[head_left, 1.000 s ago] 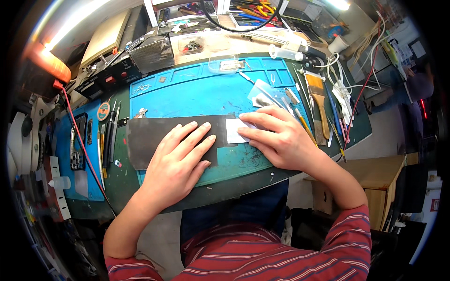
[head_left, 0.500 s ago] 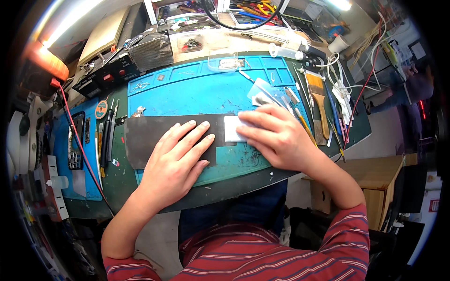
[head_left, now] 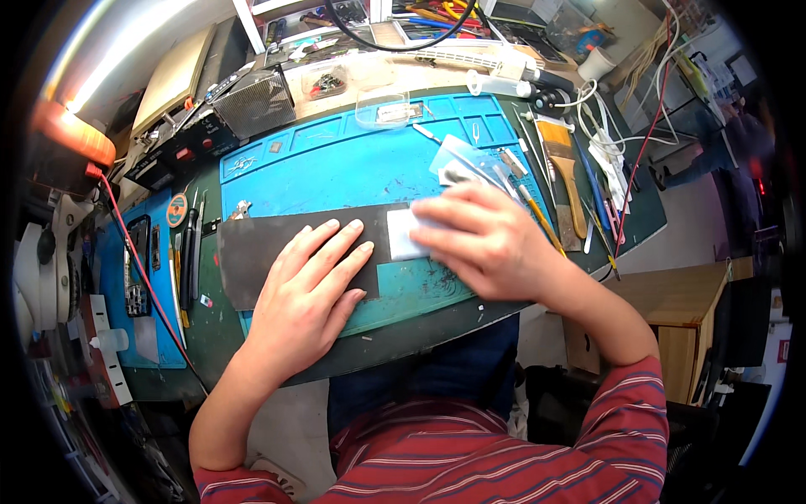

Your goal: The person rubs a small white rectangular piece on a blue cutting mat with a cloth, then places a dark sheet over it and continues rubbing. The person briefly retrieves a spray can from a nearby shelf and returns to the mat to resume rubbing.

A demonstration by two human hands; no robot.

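My left hand (head_left: 304, 298) lies flat on a dark grey, thin sheet (head_left: 252, 256), its fingers stretched out and slightly spread. The sheet rests on the blue work mat (head_left: 302, 185), with a notch at its lower right. At the sheet's right end is a small white square piece (head_left: 405, 235), its kind not plain. My right hand (head_left: 495, 239) is bent over this piece's right edge, fingers on it and blurred by motion; the palm side is hidden. Just beyond the right hand lies a clear plastic bag (head_left: 460, 160).
Right of the mat lie a wide brush (head_left: 567, 168), several slim tools and white cables (head_left: 600, 122). A clear plastic box (head_left: 382, 109) sits at the mat's far edge. On the left are a phone frame (head_left: 137, 273), a solder reel (head_left: 176, 210) and a black power unit (head_left: 180, 151).
The whole view has shifted a little. My right hand has become more blurred over the white square piece, while my left hand stays flat on the dark sheet.
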